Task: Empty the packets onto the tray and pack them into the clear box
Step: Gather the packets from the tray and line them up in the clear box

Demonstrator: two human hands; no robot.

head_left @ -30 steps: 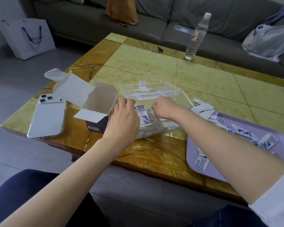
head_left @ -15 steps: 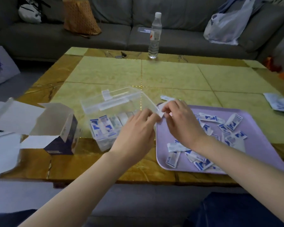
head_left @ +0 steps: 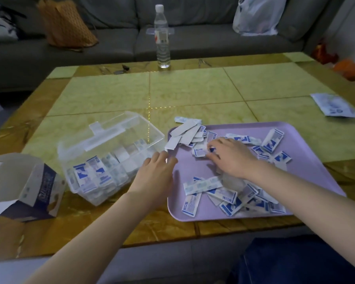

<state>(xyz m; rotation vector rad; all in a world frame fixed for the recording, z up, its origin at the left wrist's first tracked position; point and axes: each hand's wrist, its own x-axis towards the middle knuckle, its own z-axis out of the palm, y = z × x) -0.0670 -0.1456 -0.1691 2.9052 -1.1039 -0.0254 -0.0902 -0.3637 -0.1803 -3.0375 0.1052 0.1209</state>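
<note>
A purple tray (head_left: 307, 173) on the table holds several blue-and-white packets (head_left: 230, 197) scattered over it, with plain white strips (head_left: 184, 134) at its far left corner. To its left stands the clear box (head_left: 111, 160), lid raised, with several packets packed inside. My right hand (head_left: 230, 158) lies on the tray with its fingertips on a small packet (head_left: 200, 152). My left hand (head_left: 156, 175) hovers between box and tray, fingers relaxed, holding nothing.
An open cardboard carton (head_left: 27, 187) sits at the left table edge. A flat pouch (head_left: 334, 107) lies at the far right, a water bottle (head_left: 162, 37) at the table's back edge. Behind is a sofa with bags.
Both hands have left the clear box and moved right. My right hand now reaches over the tray onto a packet; my left hand has drawn back beside the box.
</note>
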